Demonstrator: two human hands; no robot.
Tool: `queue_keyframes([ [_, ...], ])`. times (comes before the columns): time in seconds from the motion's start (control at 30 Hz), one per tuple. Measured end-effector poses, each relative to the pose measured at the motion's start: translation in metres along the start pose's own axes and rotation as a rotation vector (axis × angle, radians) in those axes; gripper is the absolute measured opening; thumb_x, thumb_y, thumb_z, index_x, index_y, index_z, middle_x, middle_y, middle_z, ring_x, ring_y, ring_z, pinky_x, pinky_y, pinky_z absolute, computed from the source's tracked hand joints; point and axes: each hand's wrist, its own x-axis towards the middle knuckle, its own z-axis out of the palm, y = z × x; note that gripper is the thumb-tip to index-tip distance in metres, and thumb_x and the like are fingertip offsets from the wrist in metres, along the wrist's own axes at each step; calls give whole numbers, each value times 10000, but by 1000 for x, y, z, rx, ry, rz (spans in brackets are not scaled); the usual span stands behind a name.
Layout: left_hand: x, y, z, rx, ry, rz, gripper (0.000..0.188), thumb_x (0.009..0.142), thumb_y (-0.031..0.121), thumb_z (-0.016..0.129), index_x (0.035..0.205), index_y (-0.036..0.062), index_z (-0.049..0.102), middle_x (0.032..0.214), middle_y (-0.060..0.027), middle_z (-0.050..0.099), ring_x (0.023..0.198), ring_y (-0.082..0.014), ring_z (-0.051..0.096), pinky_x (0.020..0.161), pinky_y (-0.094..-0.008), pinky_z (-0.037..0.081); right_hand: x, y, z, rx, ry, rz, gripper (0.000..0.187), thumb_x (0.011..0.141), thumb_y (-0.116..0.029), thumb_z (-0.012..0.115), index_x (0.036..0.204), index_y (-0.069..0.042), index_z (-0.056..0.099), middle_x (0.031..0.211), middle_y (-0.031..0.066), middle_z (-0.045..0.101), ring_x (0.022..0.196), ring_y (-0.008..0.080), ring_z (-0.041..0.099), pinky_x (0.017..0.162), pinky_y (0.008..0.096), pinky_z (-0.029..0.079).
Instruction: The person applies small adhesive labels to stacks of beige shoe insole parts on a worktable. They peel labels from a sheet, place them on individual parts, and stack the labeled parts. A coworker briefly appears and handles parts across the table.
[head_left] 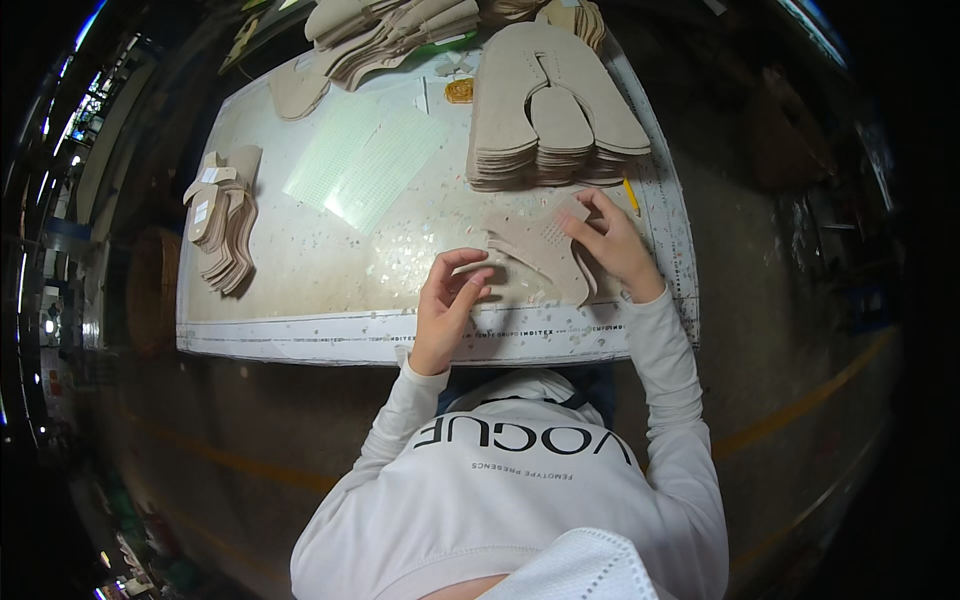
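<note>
Two curved beige leather shoe pieces [532, 250], one partly over the other, lie near the table's front edge on the right. Rows of small holes mark the upper end of the top piece. My right hand [616, 247] pinches that end between thumb and fingers. Just left of the pieces is my left hand [450, 305], its fingers bent and apart with nothing visible between them. A tall stack of beige leather pieces [555, 125] stands beyond my right hand. Beside that stack lies a yellow pencil or marker [631, 197].
On the left rests a smaller bundle of cut pieces [226, 225]. A translucent pale-green sheet [365, 160] covers part of the table's middle, with an amber-coloured roll [458, 91] behind it. More piles [395, 35] fill the far edge. Small scraps dot the white table [290, 300].
</note>
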Motion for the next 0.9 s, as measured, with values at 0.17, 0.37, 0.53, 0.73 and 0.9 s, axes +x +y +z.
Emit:
queue_keyframes([
  [0.17, 5, -12, 5, -221, 172, -10, 547, 983, 78, 582, 1467, 16, 335, 1500, -158, 383, 1346, -212, 450, 1085, -331, 424, -19, -19, 25, -137, 134, -110, 446, 730, -285, 870, 1016, -28, 644, 1007, 73, 580, 839, 118, 602, 723, 269, 529],
  [0.37, -5, -24, 19, -468, -95, -165, 777, 888, 266, 735, 1479, -7, 312, 1454, -131, 453, 1340, -219, 448, 1121, -351, 354, -36, -38, 63, 147, 200, -249, 553, 702, -240, 869, 1128, -22, 591, 1104, 73, 513, 948, 156, 596, 793, 297, 551],
  [0.53, -1, -14, 27, -246, -107, 39, 864, 719, 247, 820, 1420, -11, 386, 1354, -98, 530, 1234, -219, 520, 1052, -349, 402, -47, -48, 70, 198, 172, -450, 662, 725, -203, 814, 1286, -20, 514, 1194, 116, 494, 1159, 229, 512, 946, 347, 492],
  [0.73, 23, 17, -15, 728, -222, 356, 945, 579, 214, 850, 1400, 8, 427, 1302, -184, 552, 1219, -310, 530, 1032, -392, 412, -48, -27, 37, -472, -38, -564, 1042, 660, -456, 861, 1483, -27, 385, 1502, 201, 367, 1396, 408, 357, 1149, 493, 318],
  [0.9, 24, 7, -14, 1019, -319, 478, 1162, 539, 513, 912, 1443, 16, 377, 1410, -228, 461, 1329, -396, 441, 1142, -502, 292, -46, 3, 39, -630, -226, -485, 1287, 584, -562, 877, 1546, -14, 220, 1585, 214, 251, 1463, 477, 194, 1201, 545, 193],
])
